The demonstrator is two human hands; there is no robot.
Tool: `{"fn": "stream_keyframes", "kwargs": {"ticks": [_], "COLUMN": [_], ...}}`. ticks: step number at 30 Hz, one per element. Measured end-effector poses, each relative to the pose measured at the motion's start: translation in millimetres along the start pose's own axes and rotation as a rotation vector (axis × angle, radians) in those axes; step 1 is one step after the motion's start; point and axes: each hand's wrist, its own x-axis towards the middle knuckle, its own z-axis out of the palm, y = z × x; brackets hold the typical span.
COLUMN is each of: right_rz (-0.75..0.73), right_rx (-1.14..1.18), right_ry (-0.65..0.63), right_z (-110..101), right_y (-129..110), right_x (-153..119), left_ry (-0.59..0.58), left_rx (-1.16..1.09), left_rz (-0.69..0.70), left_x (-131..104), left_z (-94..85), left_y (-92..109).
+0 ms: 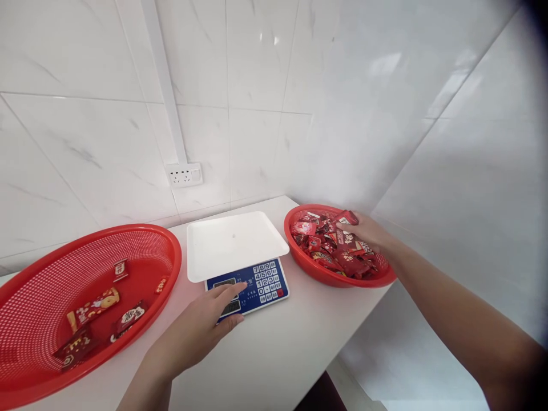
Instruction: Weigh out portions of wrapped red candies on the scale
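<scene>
My right hand is at the far right side of a smaller red basket, its fingers closed around a red candy packet. Below it, many red wrapped candies fill that basket. My left hand lies over the blue panel of a digital scale, fingers stretched out, with nothing held. It partly covers the scale's displays. A white weighing tray on top of the scale has nothing on it.
At the left stands a larger red basket with several wrapped snacks inside. All of this rests on a white table against a tiled wall. A power socket is fixed to the wall behind the scale.
</scene>
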Motion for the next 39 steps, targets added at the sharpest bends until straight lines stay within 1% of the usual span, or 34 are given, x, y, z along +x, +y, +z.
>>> {"fn": "stream_keyframes", "kwargs": {"ticks": [3, 5, 6, 8, 13, 15, 17, 20, 23, 26, 29, 33, 36, 39], "right_rz": [0.036, -0.009, -0.033, -0.058, -0.011, -0.013, -0.029, -0.036, -0.062, -0.14, -0.225, -0.309, -0.441, -0.547], "right_rx": [0.147, 0.202, 0.221, 0.273, 0.452, 0.497, 0.497, 0.437, 0.354, 0.23, 0.105, 0.002, -0.088, -0.251], "right_ry": [0.004, -0.029, -0.051, -0.12, -0.417, -0.497, -0.518, -0.499, -0.477, -0.459, -0.509, -0.569, -0.6, -0.635], "right_z": [11, 31, 44, 78, 171, 198, 214, 221, 215, 207, 202, 203, 204, 195], "right_y": [-12, -25, -32, -47, -78, -85, -88, -86, -79, -74, -75, -77, -76, -73], "right_x": [-6, -13, -16, -24, -36, -36, -34, -30, -26, -24, -27, -34, -41, -48], "left_ry": [-0.001, -0.006, -0.01, -0.014, 0.009, 0.029, 0.048, 0.064, 0.064, 0.06, 0.063, 0.064, 0.065, 0.073], "left_rx": [0.0, 0.005, 0.01, 0.024, 0.056, 0.064, 0.071, 0.072, 0.073, 0.069, 0.07, 0.084, 0.094, 0.102], "left_rz": [0.002, 0.017, 0.03, 0.059, 0.088, 0.082, 0.074, 0.079, 0.085, 0.078, 0.063, 0.051, 0.045, 0.022], "left_x": [1, 1, 1, 2, 1, 0, -1, -3, -4, -4, -4, -5, -6, -7], "left_z": [-0.1, 0.2, 0.4, 1.0, 1.8, 1.1, 0.0, -2.0, -4.2, -6.3, -8.1, -9.1, -9.6, -10.6], "left_y": [2, 5, 6, 9, 11, 10, 9, 8, 8, 6, 5, 5, 5, 3]}}
